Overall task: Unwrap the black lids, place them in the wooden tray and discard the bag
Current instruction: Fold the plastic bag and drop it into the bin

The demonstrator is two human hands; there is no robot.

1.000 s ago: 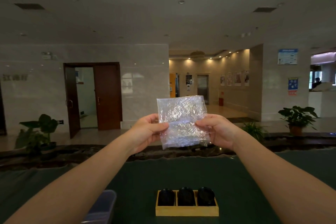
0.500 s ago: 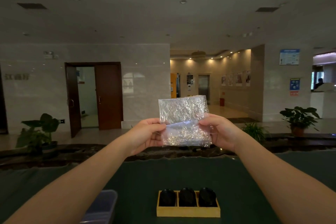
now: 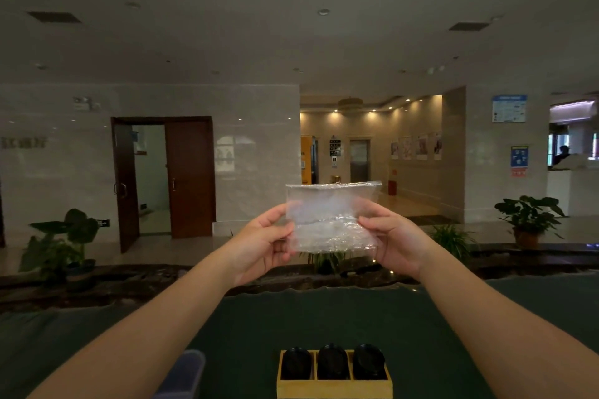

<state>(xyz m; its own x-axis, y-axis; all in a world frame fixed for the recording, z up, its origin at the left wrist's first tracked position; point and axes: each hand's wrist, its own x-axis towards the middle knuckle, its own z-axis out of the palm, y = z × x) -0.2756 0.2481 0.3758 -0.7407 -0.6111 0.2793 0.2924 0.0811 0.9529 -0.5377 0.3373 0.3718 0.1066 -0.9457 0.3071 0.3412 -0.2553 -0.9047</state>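
Note:
I hold a clear crinkled plastic bag (image 3: 332, 217) up at arm's length, stretched flat between both hands. My left hand (image 3: 262, 243) pinches its left edge and my right hand (image 3: 393, 236) pinches its right edge. The bag looks empty. Low down near the table's front edge stands a wooden tray (image 3: 334, 387) with three compartments. A black lid stands upright in each: left lid (image 3: 296, 363), middle lid (image 3: 332, 361), right lid (image 3: 368, 361).
The tray rests on a dark green tablecloth (image 3: 324, 317). A bluish translucent plastic bin (image 3: 183, 376) shows at the bottom left beside my left forearm. Beyond the table lie a dark ledge, potted plants (image 3: 528, 220) and a lobby with a brown door (image 3: 189, 178).
My hands have moved a little apart, pulling the bag wider and flatter. Its top part now stands shorter and blurred with motion.

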